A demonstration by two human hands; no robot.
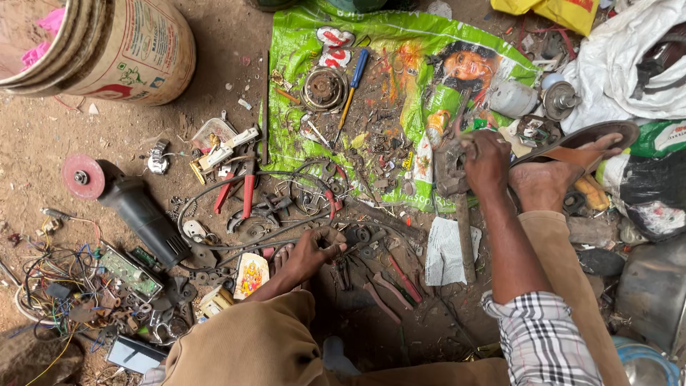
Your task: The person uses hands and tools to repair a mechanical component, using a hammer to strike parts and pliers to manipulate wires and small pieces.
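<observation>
Hammer [457,193] under right hand [486,161] (gripped)

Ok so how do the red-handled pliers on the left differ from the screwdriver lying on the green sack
The red-handled pliers lie on bare dirt among wires and scrap, while the screwdriver lies on the green sack. The pliers have two splayed red handles; the screwdriver is one straight shaft with a blue-and-yellow handle. The pliers sit nearer the left hand, which reaches into the parts; the screwdriver lies farther up, away from the left hand and the right hand. Neither tool is held.
</observation>
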